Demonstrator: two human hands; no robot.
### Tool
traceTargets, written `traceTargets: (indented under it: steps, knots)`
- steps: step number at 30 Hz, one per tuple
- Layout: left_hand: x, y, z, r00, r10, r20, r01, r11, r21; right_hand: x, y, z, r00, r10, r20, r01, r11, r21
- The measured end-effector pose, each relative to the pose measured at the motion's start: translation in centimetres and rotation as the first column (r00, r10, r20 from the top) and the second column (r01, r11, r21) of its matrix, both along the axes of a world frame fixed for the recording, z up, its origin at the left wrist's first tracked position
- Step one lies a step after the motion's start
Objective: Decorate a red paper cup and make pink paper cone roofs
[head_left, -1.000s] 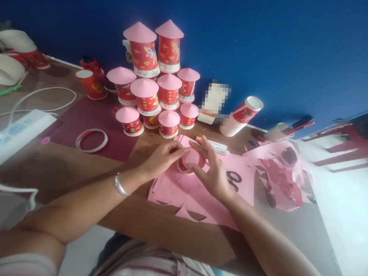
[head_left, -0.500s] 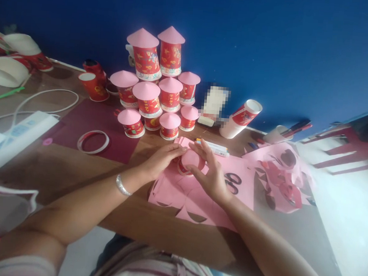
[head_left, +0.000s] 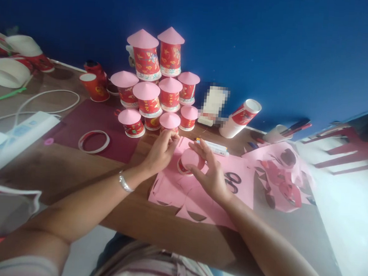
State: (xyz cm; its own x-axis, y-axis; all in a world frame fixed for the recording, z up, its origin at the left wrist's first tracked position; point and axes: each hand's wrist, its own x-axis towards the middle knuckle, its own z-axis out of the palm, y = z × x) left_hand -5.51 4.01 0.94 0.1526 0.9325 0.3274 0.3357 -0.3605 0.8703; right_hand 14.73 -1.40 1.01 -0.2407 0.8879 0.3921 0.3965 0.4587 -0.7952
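Note:
My right hand curls around a small red paper cup capped with a pink paper cone, standing on pink paper sheets. My left hand is off that cup and its fingertips touch the front cone-topped cup of a stacked pile of red cups with pink cone lids. A bracelet sits on my left wrist. A white glue stick or marker lies just beyond my right fingers.
Scissors lie on the pink paper. Pink offcuts are heaped at right. A white tape ring lies on a dark red mat. A power strip with cable sits left; a tipped cup sleeve stands behind.
My left hand left the cup under my right hand and moved up and back to the front cup of the pile. My right hand stays on its cup.

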Motion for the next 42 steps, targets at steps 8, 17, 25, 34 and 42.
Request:
traceTargets:
  steps: [8, 17, 25, 34, 42]
  knots:
    - [1.0, -1.0, 1.5, 0.955, -0.168, 0.243, 0.254, 0.886, -0.388, -0.1, 0.0, 0.1, 1.000, 0.004, -0.016, -0.004, 1.000, -0.002]
    - [1.5, -1.2, 1.2, 0.862, -0.112, 0.495, 0.392, 0.766, -0.510, -0.2, 0.0, 0.2, 1.000, -0.002, 0.001, 0.002, 1.000, -0.001]
    - [1.7, -1.4, 1.1, 0.829, -0.072, 0.555, 0.417, 0.740, -0.527, -0.2, 0.0, 0.0, 1.000, 0.002, -0.006, -0.002, 1.000, 0.005]
    - [0.9, -1.1, 0.7, 0.929, -0.082, 0.362, 0.225, 0.901, -0.372, 1.2, -0.1, 0.7, 0.999, 0.005, -0.049, -0.003, 0.999, 0.035]
    - [0.6, -2.1, 1.0, 0.983, -0.133, -0.130, 0.160, 0.962, 0.221, 1.1, -0.4, 0.3, 0.999, -0.010, 0.038, 0.006, 0.996, 0.087]
